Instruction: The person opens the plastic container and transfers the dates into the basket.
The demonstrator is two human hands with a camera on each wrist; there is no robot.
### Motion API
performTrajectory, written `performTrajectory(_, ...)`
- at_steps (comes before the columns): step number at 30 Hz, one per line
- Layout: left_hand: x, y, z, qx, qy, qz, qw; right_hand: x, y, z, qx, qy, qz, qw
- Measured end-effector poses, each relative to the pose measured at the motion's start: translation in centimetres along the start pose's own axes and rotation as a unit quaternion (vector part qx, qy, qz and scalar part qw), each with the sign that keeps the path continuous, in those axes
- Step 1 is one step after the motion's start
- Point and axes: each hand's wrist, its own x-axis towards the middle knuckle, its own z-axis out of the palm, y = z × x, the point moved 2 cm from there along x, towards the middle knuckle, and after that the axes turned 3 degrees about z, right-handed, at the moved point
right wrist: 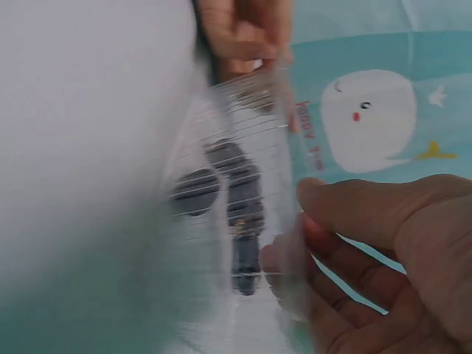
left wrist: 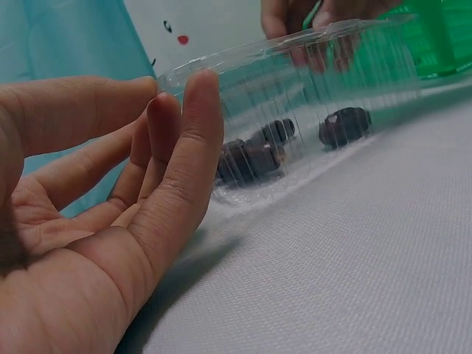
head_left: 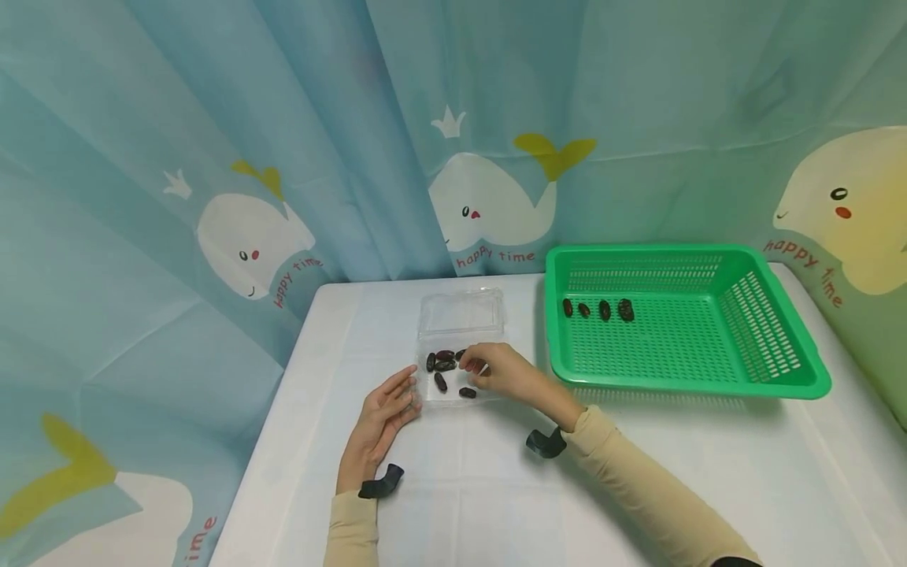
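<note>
A clear plastic box (head_left: 460, 402) with its lid (head_left: 462, 313) flipped back stands on the table, several dark dates (head_left: 441, 382) lying inside. My left hand (head_left: 383, 417) is at the box's left side; the left wrist view shows thumb and fingertips pinching the box's rim (left wrist: 295, 38). Over the right part of the box is my right hand (head_left: 499, 370), fingers bent down close to a date (head_left: 460, 355). In the right wrist view, the right thumb (right wrist: 346, 210) and fingers stand apart at the box wall, and no date shows between them.
A green plastic basket (head_left: 680, 385) stands to the right, with several dates (head_left: 605, 309) in a row at its left end. The white-covered table (head_left: 468, 488) meets a blue curtain (head_left: 333, 157) printed with whales behind and to the left.
</note>
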Motion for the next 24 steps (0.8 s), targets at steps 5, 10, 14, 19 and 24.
performTrajectory(5,0.0,0.1,0.0,-0.003,-0.006,-0.002,1.0000,0.5,0.2,1.0,-0.034,-0.020,-0.008,0.9992)
performTrajectory(10,-0.1,0.2,0.0,0.002,-0.009,-0.002,1.0000,0.9,0.1,1.4,-0.040,-0.033,0.000,0.9987)
performTrajectory(14,-0.1,0.2,0.1,0.001,-0.004,-0.003,1.0000,1.1,-0.1,1.6,-0.047,-0.060,0.014,0.9970)
performTrajectory(19,-0.1,0.1,0.1,-0.007,-0.008,-0.008,0.9999,1.4,-0.4,2.0,-0.081,-0.083,0.009,0.9932)
performTrajectory(24,-0.1,0.2,0.1,-0.007,-0.013,-0.008,0.9999,1.9,-0.3,2.4,-0.100,-0.089,-0.002,0.9910)
